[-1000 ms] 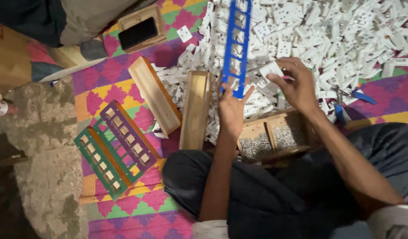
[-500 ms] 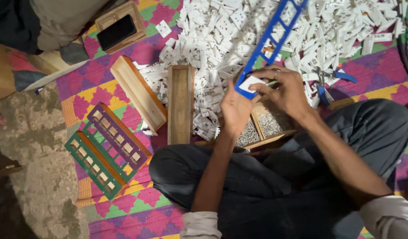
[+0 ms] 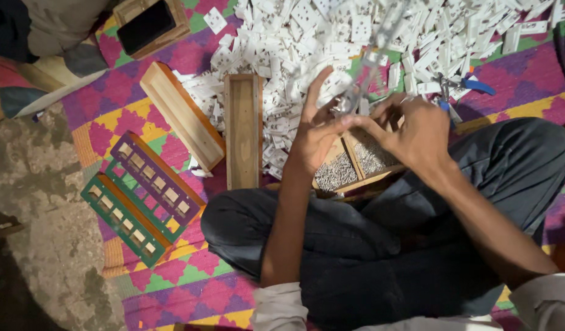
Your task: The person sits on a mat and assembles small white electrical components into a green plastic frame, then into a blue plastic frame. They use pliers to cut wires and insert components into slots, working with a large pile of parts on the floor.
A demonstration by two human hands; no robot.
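- My left hand (image 3: 316,138) and right hand (image 3: 417,132) meet above the wooden box of small metal parts (image 3: 353,162), closing off the way down into it.
- Ahead, a heap of white plastic pieces (image 3: 356,37) covers the mat; I see no bare lane through it.
- To the left, two long wooden trays (image 3: 242,132) lie side by side with only a narrow gap between them.
- Further left, a purple frame (image 3: 153,178) and a green frame (image 3: 123,220) lie close together.
- Open mat (image 3: 190,270) shows between the frames and my knee (image 3: 233,220).
- Blue-handled pliers (image 3: 463,89) lie at the heap's right edge.
- My crossed legs block the near side.
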